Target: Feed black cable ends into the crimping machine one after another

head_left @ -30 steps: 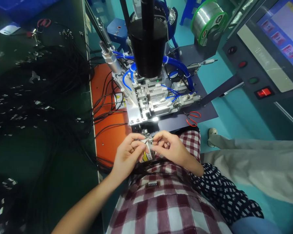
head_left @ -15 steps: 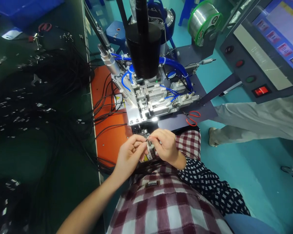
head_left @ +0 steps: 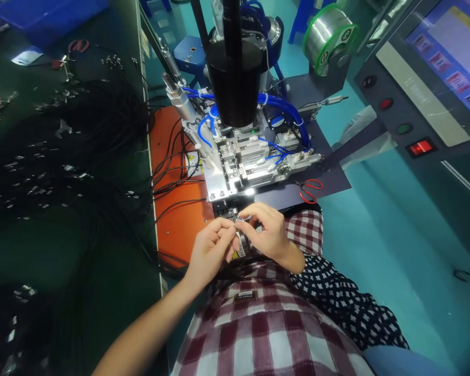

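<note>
In the head view, my left hand (head_left: 213,245) is closed in a pinch, thumb against fingers, at the front of the machine. My right hand (head_left: 269,230) pinches from the other side, its fingertips almost touching the left ones. Between them show a few thin wires (head_left: 239,219), tiny and partly hidden by the fingers; what they are attached to cannot be made out. Just beyond the fingertips is the small metal fixture (head_left: 232,212) of the machine. A yellow label (head_left: 237,254) shows below the hands.
The machine (head_left: 254,162) with blue air tubes stands ahead on an orange plate (head_left: 176,209) crossed by black cables. Red-handled cutters (head_left: 310,191) lie at right. A solder spool (head_left: 329,39) and a control panel (head_left: 426,94) stand beyond. Cable bundles (head_left: 90,109) cover the left table.
My right hand has shifted slightly and its fingers have rearranged, exposing the thin wires more. My left hand keeps its pinch. A person's legs at the right have moved mostly behind the panel.
</note>
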Action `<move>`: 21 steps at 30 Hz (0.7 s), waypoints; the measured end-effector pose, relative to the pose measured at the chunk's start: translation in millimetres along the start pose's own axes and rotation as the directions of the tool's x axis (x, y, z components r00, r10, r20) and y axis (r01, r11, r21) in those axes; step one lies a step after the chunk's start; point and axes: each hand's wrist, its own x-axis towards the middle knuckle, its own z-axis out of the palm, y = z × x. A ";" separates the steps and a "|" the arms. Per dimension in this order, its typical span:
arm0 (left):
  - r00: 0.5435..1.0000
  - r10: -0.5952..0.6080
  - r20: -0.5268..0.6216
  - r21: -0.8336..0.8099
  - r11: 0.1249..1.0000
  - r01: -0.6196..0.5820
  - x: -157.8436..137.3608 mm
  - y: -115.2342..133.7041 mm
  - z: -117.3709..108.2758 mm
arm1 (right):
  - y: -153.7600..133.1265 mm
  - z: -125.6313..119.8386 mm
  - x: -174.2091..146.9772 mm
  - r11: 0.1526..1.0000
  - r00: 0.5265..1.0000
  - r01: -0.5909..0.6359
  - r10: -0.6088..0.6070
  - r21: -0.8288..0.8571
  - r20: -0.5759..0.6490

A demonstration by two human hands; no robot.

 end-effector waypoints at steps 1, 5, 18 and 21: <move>1.000 -0.001 0.001 0.004 1.000 0.001 0.0 0.1 0.0 | -1.7 0.3 1.7 1.000 1.000 0.026 -0.026 -0.012 0.004; 1.000 0.005 -0.005 0.009 1.000 -0.005 -0.2 0.9 0.8 | -2.4 2.6 3.2 0.986 0.993 0.119 -0.119 -0.120 0.006; 0.968 0.172 -0.183 0.188 0.973 -0.138 -0.1 0.2 -2.3 | -0.7 5.0 -5.0 0.895 0.947 -0.320 0.298 0.309 0.120; 0.955 0.247 -0.165 0.262 0.944 -0.199 0.5 -2.5 -1.6 | -11.2 9.8 -10.2 0.762 0.899 -0.434 0.399 0.480 0.180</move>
